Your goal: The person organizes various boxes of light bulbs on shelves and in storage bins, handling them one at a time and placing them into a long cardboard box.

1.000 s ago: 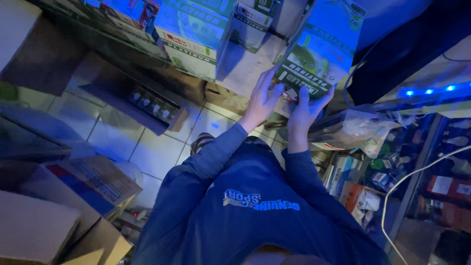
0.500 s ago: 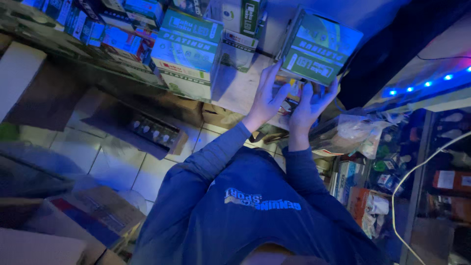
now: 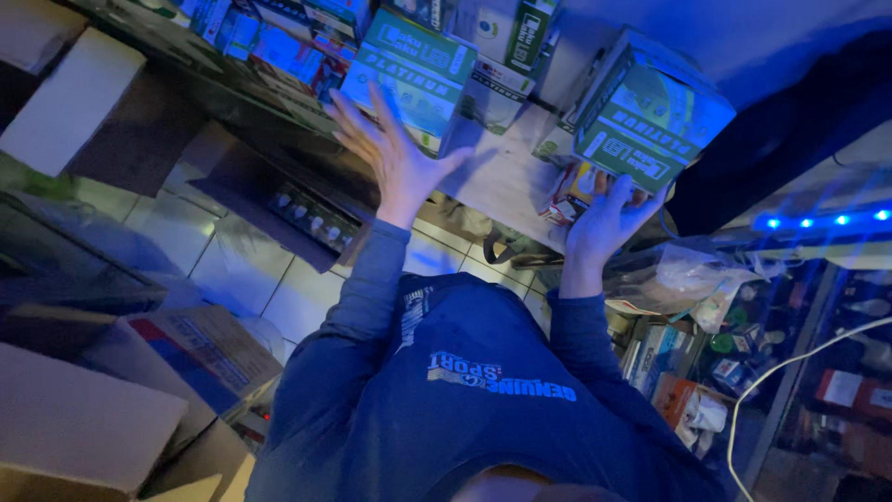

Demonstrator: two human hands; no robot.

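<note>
A person in a blue sweatshirt handles 2 green boxes at a cluttered counter under blue light.

The right hand [image 3: 609,218] grips the lower edge of the green box [image 3: 650,112] at 1 o'clock. The left hand [image 3: 390,153], fingers spread and holding nothing, lies against the second green box [image 3: 413,74] at 11 o'clock, on the counter [image 3: 502,177].

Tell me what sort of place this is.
Probably a small shop or stockroom: stacked green product boxes on a wooden counter, cardboard cartons on the tiled floor, and crowded shelves of packaged goods.
</note>
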